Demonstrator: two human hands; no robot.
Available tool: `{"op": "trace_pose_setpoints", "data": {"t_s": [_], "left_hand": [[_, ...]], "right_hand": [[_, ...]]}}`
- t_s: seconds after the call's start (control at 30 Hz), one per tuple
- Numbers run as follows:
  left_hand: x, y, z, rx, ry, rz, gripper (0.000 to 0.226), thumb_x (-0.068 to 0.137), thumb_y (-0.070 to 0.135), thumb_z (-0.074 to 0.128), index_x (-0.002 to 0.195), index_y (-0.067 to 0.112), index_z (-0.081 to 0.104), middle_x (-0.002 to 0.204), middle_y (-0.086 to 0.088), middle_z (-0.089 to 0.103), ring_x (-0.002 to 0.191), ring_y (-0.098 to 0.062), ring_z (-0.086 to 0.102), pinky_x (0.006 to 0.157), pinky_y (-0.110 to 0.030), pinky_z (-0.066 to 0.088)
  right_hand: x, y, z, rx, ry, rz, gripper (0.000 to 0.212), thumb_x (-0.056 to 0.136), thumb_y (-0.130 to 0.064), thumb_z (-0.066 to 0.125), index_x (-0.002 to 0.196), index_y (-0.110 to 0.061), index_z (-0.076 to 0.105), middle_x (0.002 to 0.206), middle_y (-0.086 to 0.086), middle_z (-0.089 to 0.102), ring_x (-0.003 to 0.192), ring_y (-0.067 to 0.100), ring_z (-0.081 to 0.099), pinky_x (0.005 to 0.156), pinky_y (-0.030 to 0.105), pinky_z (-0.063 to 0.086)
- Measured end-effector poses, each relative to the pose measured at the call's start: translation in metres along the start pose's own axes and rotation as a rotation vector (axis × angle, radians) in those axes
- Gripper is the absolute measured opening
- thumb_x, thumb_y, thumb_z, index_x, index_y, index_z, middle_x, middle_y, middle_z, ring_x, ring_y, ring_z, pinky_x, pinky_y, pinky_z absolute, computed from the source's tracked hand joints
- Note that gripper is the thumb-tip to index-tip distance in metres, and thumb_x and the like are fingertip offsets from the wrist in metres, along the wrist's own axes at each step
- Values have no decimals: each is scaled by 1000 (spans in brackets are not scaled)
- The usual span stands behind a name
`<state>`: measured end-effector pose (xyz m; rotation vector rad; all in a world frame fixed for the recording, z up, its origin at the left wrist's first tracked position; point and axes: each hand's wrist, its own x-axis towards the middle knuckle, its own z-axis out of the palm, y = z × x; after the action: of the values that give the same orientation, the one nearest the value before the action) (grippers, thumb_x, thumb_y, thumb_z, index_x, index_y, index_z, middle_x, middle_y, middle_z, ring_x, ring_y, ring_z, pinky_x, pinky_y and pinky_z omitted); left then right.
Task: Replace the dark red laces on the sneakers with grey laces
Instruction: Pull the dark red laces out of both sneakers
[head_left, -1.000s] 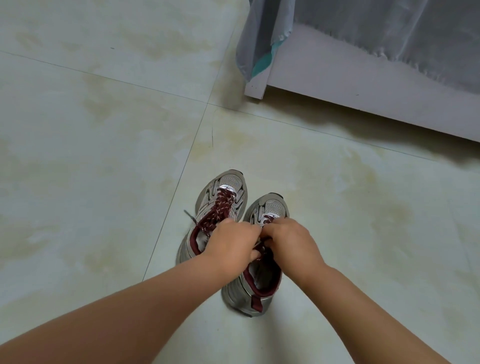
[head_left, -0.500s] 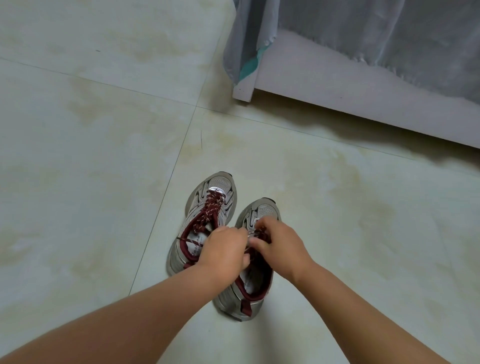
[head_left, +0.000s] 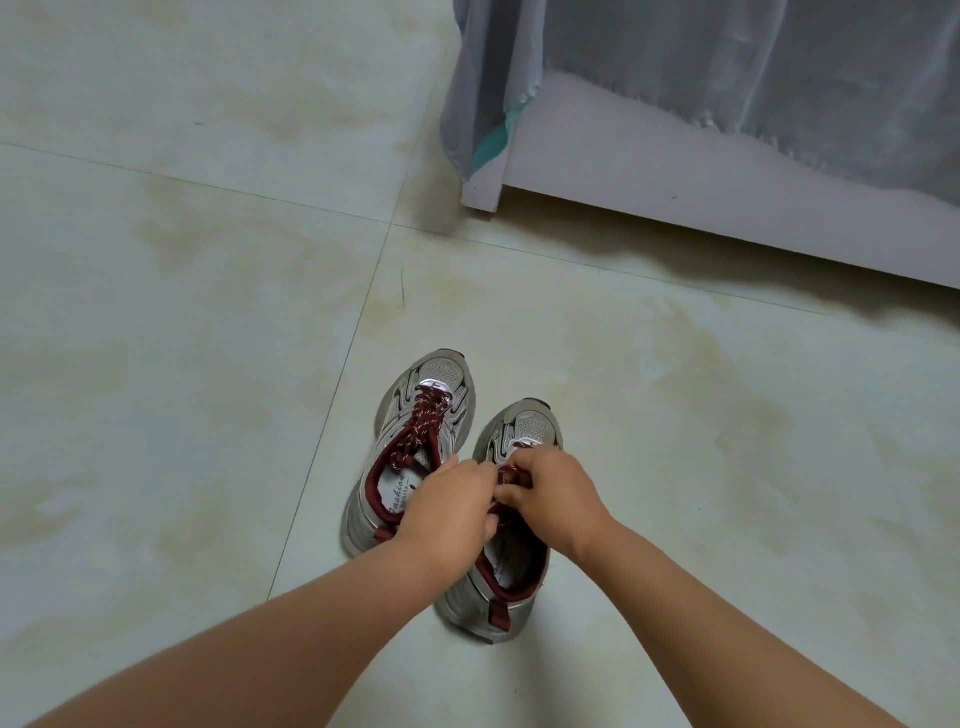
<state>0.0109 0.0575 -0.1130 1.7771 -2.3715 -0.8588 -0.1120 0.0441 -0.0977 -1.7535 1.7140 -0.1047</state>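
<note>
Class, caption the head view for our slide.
Both hands, left hand and right hand, pinch the dark red lace on the right grey sneaker.

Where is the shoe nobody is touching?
In the head view, the left sneaker stands on the floor, close beside the right sneaker, just left of both hands.

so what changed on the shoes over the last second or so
Little changed. Both hands kept working the dark red lace on the right sneaker. The left hand still pinches it, and the right hand shifted its grip slightly toward the toe. The left sneaker stayed laced and untouched. Both shoes remain side by side on the tile floor; only the camera moved.
</note>
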Motion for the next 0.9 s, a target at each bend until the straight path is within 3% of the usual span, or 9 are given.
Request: {"op": "trace_pose_setpoints", "data": {"t_s": [0.13,0.27,0.33,0.43,0.5,0.57,0.7,0.83,0.9], "left_hand": [[-5,3,0,-11,-4,-24,24,92,22,51,115,15,47,113,-3,51,100,-22,55,78,-31,43],[-2,5,0,-88,22,-44,22,90,17,51,111,14,48,112,-3,52,98,-22,55,80,-31,43],[0,5,1,-96,8,-57,23,89,16,52,112,14,48,112,-4,52,99,-23,54,82,-33,44],[2,3,2,-136,-1,-90,22,87,18,55,109,15,49,111,-3,54,100,-22,54,83,-30,43],[3,2,3,-152,-1,-101,22,86,20,57,107,15,50,110,-3,54,100,-21,54,80,-28,40],[3,2,3,-142,-8,-108,22,87,21,57,106,13,50,109,-4,54,100,-22,54,78,-28,39],[3,2,2,-153,-24,-99,21,87,18,56,106,14,49,107,-4,55,98,-22,54,79,-30,41],[3,2,2,-159,-37,-101,20,87,17,55,105,14,49,104,-3,54,93,-21,54,76,-29,41],[3,3,1,-156,-43,-108,20,86,16,55,105,13,48,104,-3,54,92,-21,54,75,-29,41]], "right_hand": [[3,2,-2,186,113,111,27,86,-14,60,63,-15,46,62,-2,50,68,20,46,60,29,35],[5,1,-6,591,383,275,22,89,-10,52,67,-11,53,62,4,58,61,18,50,68,33,42],[6,5,-9,643,450,298,19,90,-11,50,71,-11,54,61,1,57,60,16,49,69,34,41],[3,8,-11,498,249,190,10,82,-18,63,77,-14,55,66,-3,55,66,16,50,69,31,42],[-1,7,-5,288,48,106,17,78,-23,70,75,-16,55,62,-6,50,63,13,46,63,29,38],[0,5,-1,130,-6,72,22,80,-21,68,66,-17,51,60,-7,47,63,13,43,61,29,34],[7,6,-9,384,236,175,17,86,-12,58,72,-11,50,69,7,59,62,18,54,64,32,44],[10,9,-37,759,522,296,16,92,-4,49,76,-10,47,58,6,57,45,6,51,53,19,44],[13,17,-48,870,604,335,12,92,-6,50,81,-11,48,63,8,60,51,10,55,66,26,51]]}}
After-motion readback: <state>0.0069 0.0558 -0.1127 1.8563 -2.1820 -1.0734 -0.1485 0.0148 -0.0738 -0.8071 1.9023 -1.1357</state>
